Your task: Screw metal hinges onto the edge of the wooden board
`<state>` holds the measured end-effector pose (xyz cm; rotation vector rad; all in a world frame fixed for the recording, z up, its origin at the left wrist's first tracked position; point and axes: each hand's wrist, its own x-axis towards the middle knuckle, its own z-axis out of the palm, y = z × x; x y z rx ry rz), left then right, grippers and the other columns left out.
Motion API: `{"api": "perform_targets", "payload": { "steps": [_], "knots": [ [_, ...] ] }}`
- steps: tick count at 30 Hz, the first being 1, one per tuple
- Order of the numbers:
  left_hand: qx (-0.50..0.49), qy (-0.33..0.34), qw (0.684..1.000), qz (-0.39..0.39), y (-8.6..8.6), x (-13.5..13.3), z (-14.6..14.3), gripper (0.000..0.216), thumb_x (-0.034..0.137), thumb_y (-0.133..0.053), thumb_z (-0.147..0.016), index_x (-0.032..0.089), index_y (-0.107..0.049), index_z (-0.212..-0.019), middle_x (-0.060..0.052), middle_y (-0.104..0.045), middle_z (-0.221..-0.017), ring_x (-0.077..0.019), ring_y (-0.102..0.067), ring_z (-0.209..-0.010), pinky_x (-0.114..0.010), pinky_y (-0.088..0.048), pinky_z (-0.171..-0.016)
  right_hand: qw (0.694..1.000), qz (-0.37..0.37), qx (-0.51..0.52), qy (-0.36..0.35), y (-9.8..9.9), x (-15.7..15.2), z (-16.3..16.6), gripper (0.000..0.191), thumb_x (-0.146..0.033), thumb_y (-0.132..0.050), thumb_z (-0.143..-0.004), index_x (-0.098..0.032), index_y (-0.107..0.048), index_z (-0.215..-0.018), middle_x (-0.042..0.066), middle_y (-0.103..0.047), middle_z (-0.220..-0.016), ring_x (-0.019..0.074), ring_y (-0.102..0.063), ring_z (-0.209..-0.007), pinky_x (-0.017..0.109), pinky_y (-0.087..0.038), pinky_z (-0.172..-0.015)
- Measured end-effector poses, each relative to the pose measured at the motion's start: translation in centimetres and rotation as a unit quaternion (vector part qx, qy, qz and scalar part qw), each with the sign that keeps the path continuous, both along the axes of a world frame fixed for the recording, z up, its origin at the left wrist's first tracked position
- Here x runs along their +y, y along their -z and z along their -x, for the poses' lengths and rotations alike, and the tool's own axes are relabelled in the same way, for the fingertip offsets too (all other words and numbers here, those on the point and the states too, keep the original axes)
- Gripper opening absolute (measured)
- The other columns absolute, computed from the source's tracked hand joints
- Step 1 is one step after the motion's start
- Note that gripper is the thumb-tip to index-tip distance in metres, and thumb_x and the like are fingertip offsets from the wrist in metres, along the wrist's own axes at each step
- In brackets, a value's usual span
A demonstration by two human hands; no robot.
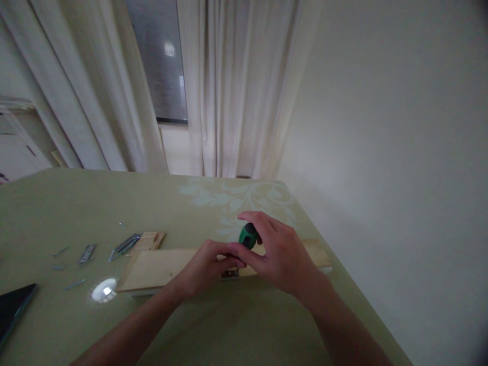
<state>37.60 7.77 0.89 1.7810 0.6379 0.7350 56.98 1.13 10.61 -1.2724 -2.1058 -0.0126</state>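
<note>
My right hand (284,256) curls around a screwdriver with a green and black handle (248,236); its thumb reaches toward my left fingers. My left hand (208,264) is closed in a pinch just beside the handle, and what lies between its fingertips is hidden. Below both hands a long pale wooden board (156,269) lies flat across the table. A small metal hinge (230,274) shows at the board's near edge, right under my left fingertips. The tip of the screwdriver is out of sight behind my hands.
Left of the board lie a small wooden piece (152,240), dark metal hinge parts (128,244), a metal plate (87,253) and several loose screws (75,284). A dark flat device (15,305) rests at the left. A wall (400,178) runs along the table's right edge.
</note>
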Motion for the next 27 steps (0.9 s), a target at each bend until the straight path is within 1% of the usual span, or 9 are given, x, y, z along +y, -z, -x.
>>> {"api": "perform_targets", "payload": {
  "steps": [4, 9, 13, 15, 17, 19, 21, 24, 27],
  "knots": [
    [0.012, -0.037, 0.999, 0.02, 0.0, -0.5, -0.2, 0.018, 0.031, -0.072, -0.092, 0.017, -0.082, -0.087, -0.003, -0.081, -0.082, -0.0192, -0.07, -0.078, -0.027, -0.054, -0.073, 0.998, 0.044, 0.034, -0.043, -0.4, -0.2, -0.2, 0.044, -0.03, -0.07, -0.104, -0.025, -0.055, -0.145, 0.007, -0.077, -0.112, 0.0214, -0.073, -0.096, 0.036, -0.058, -0.09],
    [0.02, 0.013, 1.0, -0.015, -0.8, -0.6, 0.3, 0.02, 0.031, -0.069, -0.095, 0.019, -0.082, -0.104, -0.004, -0.082, -0.1, -0.0206, -0.072, -0.092, -0.028, -0.056, -0.083, 0.987, 0.096, 0.055, -0.116, -1.1, -0.4, -1.2, 0.067, -0.019, -0.066, -0.105, -0.029, -0.036, -0.164, 0.007, -0.073, -0.134, 0.0196, -0.071, -0.114, 0.038, -0.055, -0.106],
    [0.03, 0.024, 0.999, -0.029, -0.9, -0.3, 0.5, 0.024, 0.029, -0.063, -0.097, 0.017, -0.082, -0.091, -0.002, -0.079, -0.085, -0.0173, -0.066, -0.081, -0.027, -0.053, -0.08, 0.984, 0.084, 0.084, -0.135, -0.9, -0.4, -1.3, 0.079, -0.013, -0.068, -0.098, -0.032, -0.033, -0.166, 0.007, -0.067, -0.149, 0.0186, -0.069, -0.121, 0.036, -0.054, -0.109],
    [0.026, 0.002, 0.999, -0.022, -0.8, -0.2, 0.4, 0.023, 0.029, -0.065, -0.092, 0.015, -0.08, -0.081, -0.001, -0.074, -0.075, -0.0157, -0.062, -0.073, -0.025, -0.05, -0.073, 0.986, 0.068, 0.094, -0.12, -0.7, -0.4, -1.0, 0.076, -0.018, -0.075, -0.095, -0.03, -0.041, -0.162, 0.007, -0.069, -0.143, 0.019, -0.07, -0.115, 0.034, -0.057, -0.102],
    [0.024, -0.02, 0.999, -0.013, -0.7, -0.3, 0.2, 0.021, 0.028, -0.066, -0.088, 0.015, -0.079, -0.076, -0.001, -0.072, -0.071, -0.0148, -0.059, -0.069, -0.023, -0.047, -0.067, 0.991, 0.053, 0.094, -0.083, -0.5, -0.3, -0.5, 0.066, -0.03, -0.082, -0.094, -0.026, -0.052, -0.153, 0.006, -0.075, -0.124, 0.0191, -0.071, -0.099, 0.033, -0.059, -0.09],
    [0.027, -0.037, 0.999, -0.004, -0.6, -0.5, 0.0, 0.02, 0.026, -0.066, -0.085, 0.016, -0.08, -0.075, -0.001, -0.073, -0.071, -0.0151, -0.06, -0.068, -0.023, -0.046, -0.065, 0.993, 0.049, 0.097, -0.055, -0.4, -0.3, -0.2, 0.055, -0.04, -0.084, -0.094, -0.024, -0.06, -0.14, 0.003, -0.075, -0.105, 0.0179, -0.069, -0.084, 0.031, -0.058, -0.078],
    [0.03, -0.052, 0.998, 0.0, -0.7, -0.7, -0.1, 0.017, 0.025, -0.067, -0.083, 0.016, -0.081, -0.078, -0.001, -0.076, -0.075, -0.0166, -0.063, -0.071, -0.024, -0.048, -0.067, 0.991, 0.055, 0.114, -0.045, -0.3, -0.3, 0.1, 0.049, -0.041, -0.085, -0.093, -0.024, -0.061, -0.133, 0.0, -0.074, -0.095, 0.0165, -0.068, -0.078, 0.029, -0.056, -0.074],
    [0.028, -0.059, 0.998, 0.005, -1.1, -0.7, -0.1, 0.013, 0.025, -0.071, -0.083, 0.017, -0.082, -0.083, -0.002, -0.08, -0.081, -0.0189, -0.067, -0.079, -0.025, -0.051, -0.071, 0.987, 0.069, 0.133, -0.054, -0.3, -0.6, -0.1, 0.052, -0.034, -0.086, -0.093, -0.028, -0.057, -0.137, -0.001, -0.075, -0.099, 0.0169, -0.073, -0.086, 0.029, -0.058, -0.08],
    [0.029, -0.011, 0.999, 0.008, -1.3, -0.3, 0.3, 0.016, 0.029, -0.072, -0.089, 0.017, -0.082, -0.092, -0.003, -0.081, -0.09, -0.0199, -0.07, -0.086, -0.026, -0.053, -0.078, 0.985, 0.096, 0.117, -0.08, -0.6, -0.8, -0.5, 0.06, -0.023, -0.076, -0.099, -0.031, -0.047, -0.151, 0.001, -0.077, -0.114, 0.0186, -0.075, -0.1, 0.032, -0.059, -0.091]
  ]
}}
